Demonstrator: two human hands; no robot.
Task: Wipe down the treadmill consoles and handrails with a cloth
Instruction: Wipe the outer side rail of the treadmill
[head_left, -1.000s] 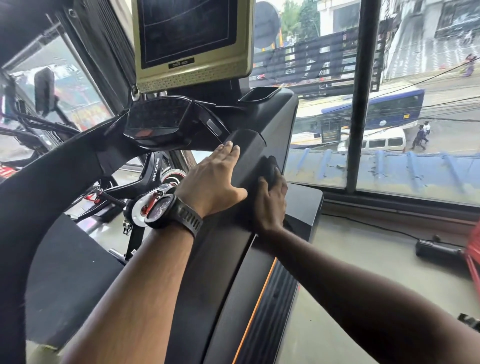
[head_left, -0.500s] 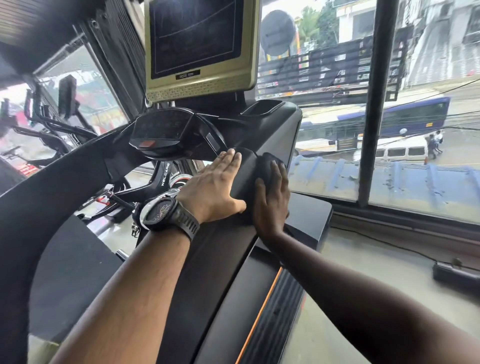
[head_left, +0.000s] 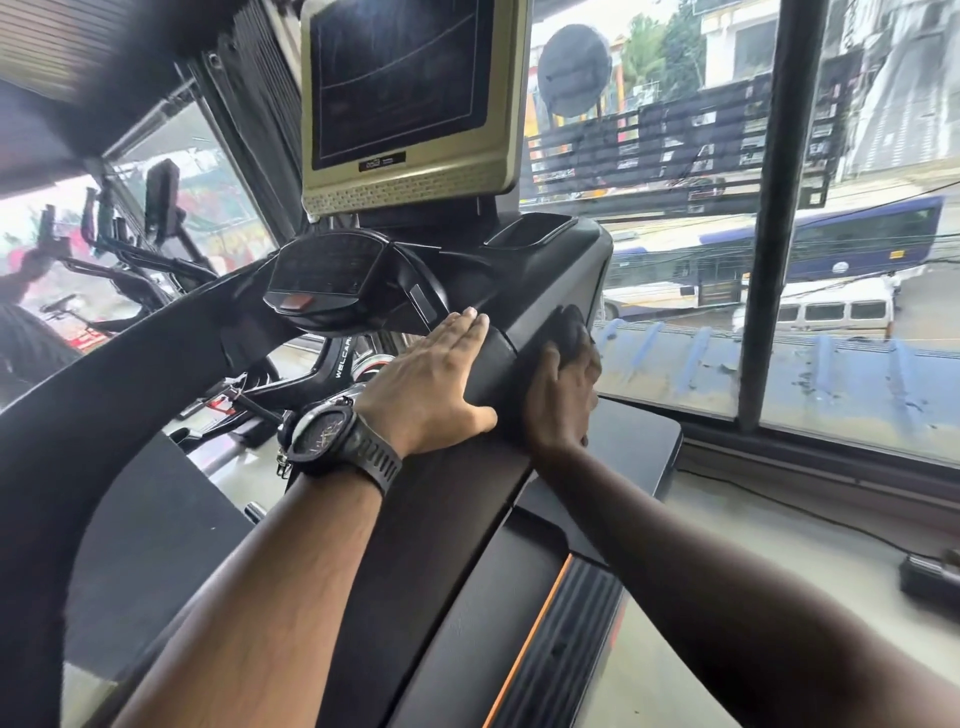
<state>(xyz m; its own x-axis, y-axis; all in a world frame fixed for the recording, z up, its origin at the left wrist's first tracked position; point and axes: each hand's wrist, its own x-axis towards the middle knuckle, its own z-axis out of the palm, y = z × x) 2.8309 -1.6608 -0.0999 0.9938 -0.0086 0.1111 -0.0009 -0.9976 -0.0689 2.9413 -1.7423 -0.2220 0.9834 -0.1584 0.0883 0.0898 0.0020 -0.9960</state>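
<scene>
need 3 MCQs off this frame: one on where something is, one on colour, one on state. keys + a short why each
1. Where is the cloth?
A) draped over the screen
B) under the right hand, against the console's outer side panel
C) on the floor

2. What colour is the stripe along the treadmill's side rail?
A) green
B) white
C) orange

3. How is the left hand?
A) flat, fingers straight, on the handrail
B) gripping the cloth
C) raised off the machine

Key: 1 B, the dark wad shows past the right fingertips on the panel; 2 C, the thin line beside the ribbed strip is orange; 3 A, the palm lies down with the fingers together.
</scene>
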